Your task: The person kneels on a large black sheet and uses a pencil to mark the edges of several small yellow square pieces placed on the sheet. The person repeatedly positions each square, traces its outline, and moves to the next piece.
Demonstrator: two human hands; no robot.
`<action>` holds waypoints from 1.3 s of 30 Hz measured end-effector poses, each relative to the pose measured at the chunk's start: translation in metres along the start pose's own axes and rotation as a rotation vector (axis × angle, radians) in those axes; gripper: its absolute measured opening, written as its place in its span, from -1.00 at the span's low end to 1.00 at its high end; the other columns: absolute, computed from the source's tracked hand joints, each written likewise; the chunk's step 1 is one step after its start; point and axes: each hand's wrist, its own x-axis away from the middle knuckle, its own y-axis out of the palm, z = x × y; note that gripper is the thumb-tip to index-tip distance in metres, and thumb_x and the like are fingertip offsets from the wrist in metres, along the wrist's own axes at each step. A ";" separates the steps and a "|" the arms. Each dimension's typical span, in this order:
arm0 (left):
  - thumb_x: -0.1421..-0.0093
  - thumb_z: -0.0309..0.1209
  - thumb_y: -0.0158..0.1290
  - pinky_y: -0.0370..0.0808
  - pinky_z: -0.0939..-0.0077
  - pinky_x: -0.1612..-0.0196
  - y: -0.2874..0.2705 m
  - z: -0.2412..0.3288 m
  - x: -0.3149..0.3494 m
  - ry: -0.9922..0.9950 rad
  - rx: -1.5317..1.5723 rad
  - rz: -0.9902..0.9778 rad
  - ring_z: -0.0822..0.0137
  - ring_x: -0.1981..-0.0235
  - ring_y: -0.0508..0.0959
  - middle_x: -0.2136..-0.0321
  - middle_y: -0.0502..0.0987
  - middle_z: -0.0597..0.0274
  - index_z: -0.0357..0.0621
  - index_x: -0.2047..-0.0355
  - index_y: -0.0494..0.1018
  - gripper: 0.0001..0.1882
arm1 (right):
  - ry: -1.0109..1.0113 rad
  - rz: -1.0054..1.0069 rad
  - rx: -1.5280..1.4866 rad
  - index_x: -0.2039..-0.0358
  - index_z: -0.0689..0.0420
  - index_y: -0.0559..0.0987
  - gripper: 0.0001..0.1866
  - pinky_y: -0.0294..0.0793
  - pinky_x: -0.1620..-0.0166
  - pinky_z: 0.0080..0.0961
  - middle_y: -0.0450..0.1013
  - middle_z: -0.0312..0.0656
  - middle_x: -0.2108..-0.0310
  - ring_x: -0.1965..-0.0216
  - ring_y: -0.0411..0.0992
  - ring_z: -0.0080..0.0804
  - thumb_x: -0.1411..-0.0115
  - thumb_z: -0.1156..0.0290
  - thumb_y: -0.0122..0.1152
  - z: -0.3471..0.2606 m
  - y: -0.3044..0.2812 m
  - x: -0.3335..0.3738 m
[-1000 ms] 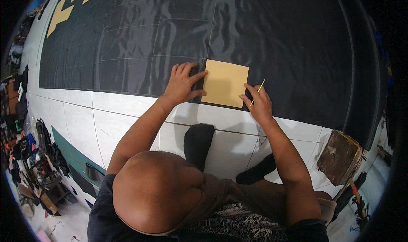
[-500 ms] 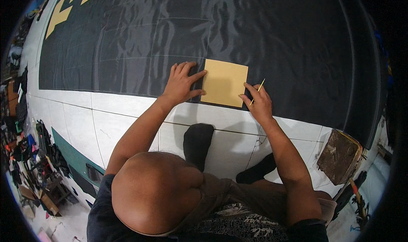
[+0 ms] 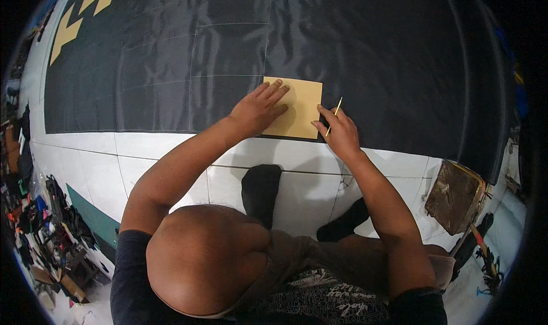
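Note:
A square tan card point(image 3: 303, 111) lies on the black fabric point(image 3: 394, 62), close to the fabric's near edge. My left hand point(image 3: 260, 109) rests flat on the card's left part, fingers spread and pointing up and right. At the card's right edge, the thumb and forefinger of my right hand point(image 3: 342, 134) touch the side. That hand also keeps a thin yellow pencil-like stick point(image 3: 338, 106) between its fingers, one end pointing away from me. Thin pale lines form a grid of boxes on the fabric, left of the card and beyond it.
Several tan cut shapes point(image 3: 65, 34) lie at the fabric's far left. White floor tiles point(image 3: 165, 148) run along its near edge. A worn brown box-like piece point(image 3: 454, 196) stands at the right corner. Cluttered items point(image 3: 57, 233) fill the lower left.
My left hand has moved from the card's left edge onto its surface. My right hand stays at the right edge with the stick. The whole view has shifted slightly.

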 end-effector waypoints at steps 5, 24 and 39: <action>-0.02 -0.24 0.36 0.36 0.21 -0.36 -0.020 0.025 -0.031 -0.138 0.267 -0.238 -0.09 -0.38 0.24 -0.31 0.23 -0.16 -0.30 -0.17 0.40 -0.26 | 0.061 -0.074 -0.052 -0.12 0.06 0.55 -0.58 0.51 0.07 -0.14 0.48 -0.07 0.20 0.18 0.53 -0.05 -0.30 0.22 0.25 -0.004 -0.009 0.000; -0.07 -0.38 0.27 0.37 0.14 -0.36 0.006 0.038 -0.030 -0.223 0.248 -0.112 -0.20 -0.42 0.14 -0.33 0.16 -0.29 -0.34 -0.30 0.25 -0.21 | 0.113 0.032 -0.555 0.01 0.17 0.67 -0.67 0.51 -0.06 -0.38 0.61 -0.03 0.05 0.08 0.61 -0.23 -0.38 0.24 0.16 -0.073 0.018 -0.108; -0.15 -0.46 0.15 0.55 0.14 -0.21 0.001 0.038 -0.035 -0.271 0.334 -0.192 -0.17 -0.37 0.25 -0.28 0.25 -0.31 -0.27 -0.25 0.29 -0.37 | -0.002 -0.049 -0.380 0.07 0.18 0.66 -0.72 0.57 0.03 -0.28 0.62 -0.03 0.08 0.14 0.62 -0.08 -0.33 0.30 0.17 -0.069 0.011 -0.118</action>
